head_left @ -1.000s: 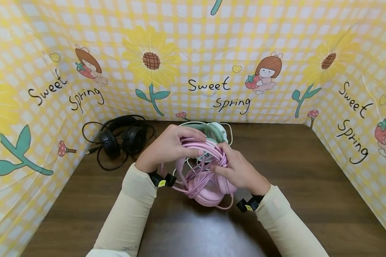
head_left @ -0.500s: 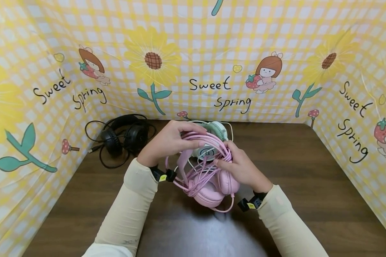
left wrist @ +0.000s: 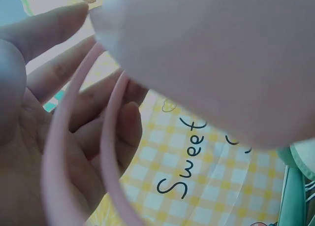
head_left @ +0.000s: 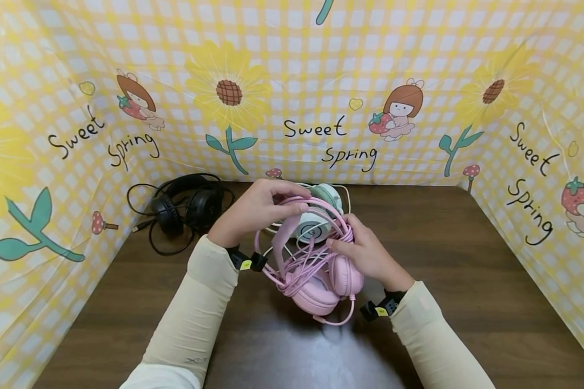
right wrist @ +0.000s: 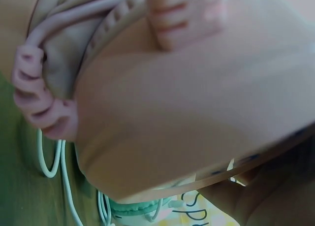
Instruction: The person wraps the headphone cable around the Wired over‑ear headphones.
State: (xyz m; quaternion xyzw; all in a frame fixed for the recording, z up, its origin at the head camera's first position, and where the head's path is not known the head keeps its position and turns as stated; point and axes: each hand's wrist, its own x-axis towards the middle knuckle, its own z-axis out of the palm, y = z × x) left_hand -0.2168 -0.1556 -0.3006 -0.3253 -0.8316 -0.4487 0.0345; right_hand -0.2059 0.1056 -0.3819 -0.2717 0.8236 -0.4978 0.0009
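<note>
Pink headphones are held up over the table between both hands, ear cups hanging toward me and the bundled pink cable crossing the frame. With thumb and fingers, my left hand grips the top left of the headband. On the right side of the band, above one ear cup, my right hand holds the headband and some cable. Two pink arcs pass before the left fingers in the left wrist view. A pink ear cup fills most of the right wrist view, hiding much of the right hand.
Mint and white headphones lie behind the pink pair, partly covered by it. Black headphones with their cable rest at the back left of the brown wooden table. Yellow checked cloth walls the back and sides.
The pink headphones have been raised and tilted, so their headband shows as a wider arc and the ear cups hang lower. Both hands keep their hold; the left has risen slightly.
</note>
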